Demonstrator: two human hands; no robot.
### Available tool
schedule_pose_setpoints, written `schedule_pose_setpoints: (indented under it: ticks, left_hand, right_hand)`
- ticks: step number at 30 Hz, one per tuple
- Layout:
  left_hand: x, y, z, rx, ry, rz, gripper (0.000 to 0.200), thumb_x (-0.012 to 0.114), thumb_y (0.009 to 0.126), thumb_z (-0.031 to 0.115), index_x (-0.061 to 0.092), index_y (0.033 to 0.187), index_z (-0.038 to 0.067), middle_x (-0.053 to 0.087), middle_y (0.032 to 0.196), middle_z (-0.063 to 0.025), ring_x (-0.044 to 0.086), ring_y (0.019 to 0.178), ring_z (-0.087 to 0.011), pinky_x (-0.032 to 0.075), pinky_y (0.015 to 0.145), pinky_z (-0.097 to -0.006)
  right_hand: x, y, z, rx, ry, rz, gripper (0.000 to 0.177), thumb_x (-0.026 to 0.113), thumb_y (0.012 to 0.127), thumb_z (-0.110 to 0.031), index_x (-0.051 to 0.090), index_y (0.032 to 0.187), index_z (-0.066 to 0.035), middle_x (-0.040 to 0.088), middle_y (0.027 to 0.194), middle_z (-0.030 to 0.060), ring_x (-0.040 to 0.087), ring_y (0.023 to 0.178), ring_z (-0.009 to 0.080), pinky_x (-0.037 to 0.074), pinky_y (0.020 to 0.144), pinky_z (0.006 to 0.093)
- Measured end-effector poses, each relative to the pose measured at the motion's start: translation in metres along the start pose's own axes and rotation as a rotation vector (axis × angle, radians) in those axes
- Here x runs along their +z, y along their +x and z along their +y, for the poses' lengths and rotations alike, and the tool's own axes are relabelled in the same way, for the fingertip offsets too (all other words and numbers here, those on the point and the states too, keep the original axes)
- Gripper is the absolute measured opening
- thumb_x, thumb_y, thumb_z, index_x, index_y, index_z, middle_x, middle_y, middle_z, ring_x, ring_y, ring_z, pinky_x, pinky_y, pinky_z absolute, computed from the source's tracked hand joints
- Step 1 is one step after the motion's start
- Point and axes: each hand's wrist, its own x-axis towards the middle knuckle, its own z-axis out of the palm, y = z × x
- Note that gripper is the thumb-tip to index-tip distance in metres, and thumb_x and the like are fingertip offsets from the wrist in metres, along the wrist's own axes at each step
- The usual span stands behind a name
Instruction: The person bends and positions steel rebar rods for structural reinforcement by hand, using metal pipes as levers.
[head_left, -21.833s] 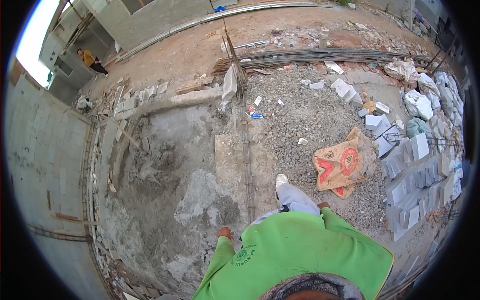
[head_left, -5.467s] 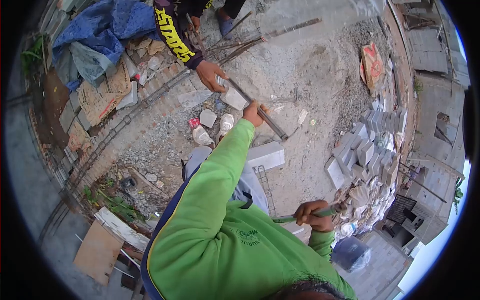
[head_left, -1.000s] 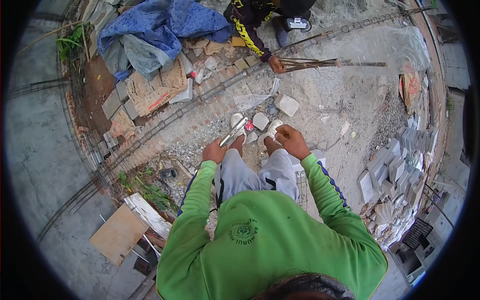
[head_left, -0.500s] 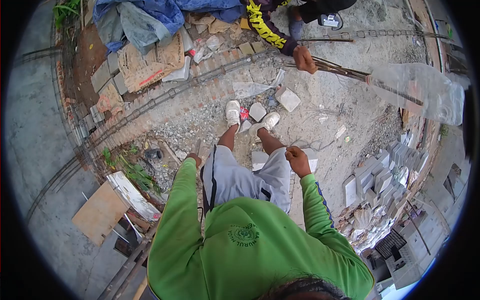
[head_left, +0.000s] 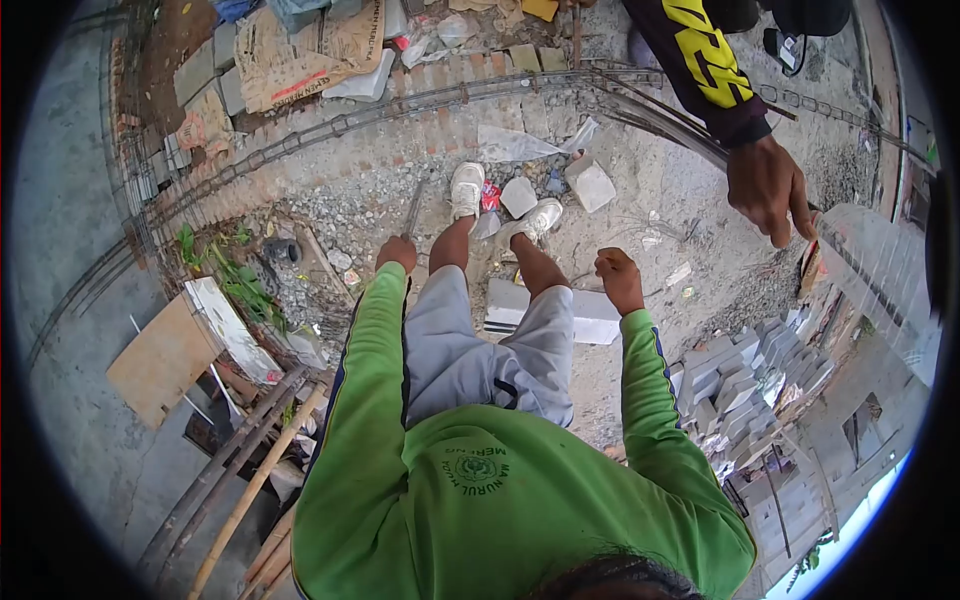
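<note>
My left hand (head_left: 397, 252) is closed around a thin grey metal tool (head_left: 415, 208), which points forward over the gravel. In front of my right knee, my right hand (head_left: 620, 280) is raised with its fingers curled together; I cannot tell what, if anything, they hold. A pale block (head_left: 598, 322) lies beneath my legs. At the upper right, another person's hand (head_left: 765, 190) reaches down, its fingertips right by the neck of a large clear plastic bottle (head_left: 870, 275). A bundle of steel rods (head_left: 670, 120) runs behind that person's sleeve.
A long rebar frame (head_left: 380, 113) crosses the ground ahead, along a brick strip. Between and beside my shoes (head_left: 467, 190) lie broken blocks (head_left: 590, 185). Stacked grey pavers (head_left: 745, 370) stand at the right. Boards (head_left: 165, 350) and bamboo poles (head_left: 260, 480) lie at the left.
The other person's arm has come closer and moved right and down, its hand now at the bottle. My hands have lifted slightly forward. The view has shifted a little.
</note>
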Motion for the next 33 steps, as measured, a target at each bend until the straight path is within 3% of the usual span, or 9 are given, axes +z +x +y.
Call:
schedule_pose_setpoints:
  ticks: [6,11,20,22,24,25,26,28,33]
  left_hand:
    - [-0.010,0.006,0.027,0.028,-0.122,0.107,0.043,0.060,0.093,0.038,0.064,0.118,0.004,0.069,0.113,-0.0263,0.065,0.110,-0.0426,0.052,0.094,-0.0503]
    - [0.034,0.075,0.016,0.009,-0.291,0.322,0.037,0.060,0.094,0.038,0.063,0.106,0.003,0.070,0.103,-0.0260,0.067,0.100,-0.0448,0.053,0.087,-0.0531]
    - [0.126,0.224,-0.015,-0.001,-0.461,0.456,0.036,0.061,0.095,0.033,0.060,0.112,0.001,0.070,0.100,-0.0274,0.066,0.098,-0.0480,0.051,0.084,-0.0513]
    - [0.170,0.270,-0.044,0.110,-0.413,0.385,0.039,0.057,0.096,0.037,0.056,0.113,0.002,0.069,0.100,-0.0300,0.065,0.097,-0.0491,0.052,0.084,-0.0535]
    - [0.199,0.302,-0.056,0.089,-0.482,0.254,0.038,0.057,0.096,0.034,0.056,0.114,0.000,0.069,0.101,-0.0308,0.065,0.100,-0.0497,0.052,0.085,-0.0520]
    - [0.264,0.384,-0.097,-0.060,-0.617,0.174,0.039,0.058,0.096,0.033,0.059,0.115,0.000,0.069,0.104,-0.0300,0.066,0.099,-0.0474,0.052,0.085,-0.0505]
    - [0.314,0.450,-0.126,-0.220,-0.745,0.111,0.040,0.060,0.095,0.033,0.061,0.117,-0.001,0.069,0.107,-0.0293,0.068,0.099,-0.0451,0.053,0.085,-0.0489]
    - [0.314,0.452,-0.117,-0.126,-0.449,-0.002,0.040,0.060,0.095,0.032,0.061,0.117,-0.001,0.069,0.108,-0.0287,0.068,0.099,-0.0433,0.053,0.085,-0.0480]
    - [0.317,0.493,-0.095,-0.021,-0.216,-0.062,0.040,0.062,0.095,0.031,0.063,0.119,-0.001,0.069,0.110,-0.0273,0.069,0.098,-0.0390,0.053,0.085,-0.0456]
  right_hand:
    - [0.007,0.038,-0.007,0.016,0.072,-0.041,0.020,0.064,0.093,-0.013,0.069,0.106,0.001,0.072,0.084,0.0114,0.068,0.075,0.0157,0.054,0.071,0.0304]
    - [0.063,0.114,0.008,-0.103,-0.033,-0.081,0.020,0.065,0.092,-0.016,0.070,0.105,-0.002,0.073,0.088,0.0159,0.071,0.081,0.0253,0.055,0.076,0.0355]
    - [0.177,0.265,0.044,-0.302,-0.195,-0.117,0.022,0.063,0.090,-0.021,0.068,0.103,-0.004,0.072,0.089,0.0212,0.072,0.087,0.0359,0.055,0.077,0.0428]
    - [0.190,0.296,0.063,-0.276,-0.197,-0.135,0.028,0.061,0.091,-0.025,0.065,0.109,-0.004,0.072,0.092,0.0222,0.071,0.091,0.0394,0.055,0.080,0.0468]
    - [0.206,0.327,0.088,-0.230,-0.720,-0.253,0.036,0.061,0.091,-0.030,0.061,0.117,-0.005,0.071,0.102,0.0221,0.069,0.096,0.0430,0.055,0.084,0.0500]
    - [0.205,0.326,0.072,-0.281,-0.895,-0.312,0.042,0.061,0.091,-0.032,0.057,0.123,-0.005,0.069,0.108,0.0226,0.068,0.098,0.0445,0.054,0.087,0.0521]
    - [0.207,0.327,0.062,-0.270,-0.884,-0.283,0.042,0.061,0.091,-0.032,0.057,0.123,-0.005,0.069,0.108,0.0226,0.068,0.098,0.0445,0.054,0.087,0.0521]
    - [0.211,0.327,0.052,-0.507,-0.692,-0.148,0.039,0.061,0.091,-0.029,0.058,0.122,-0.005,0.068,0.105,0.0217,0.068,0.097,0.0423,0.054,0.088,0.0505]
    - [0.202,0.348,0.035,-0.633,-0.647,0.028,0.034,0.062,0.091,-0.026,0.059,0.118,-0.005,0.067,0.106,0.0216,0.067,0.099,0.0410,0.052,0.089,0.0501]
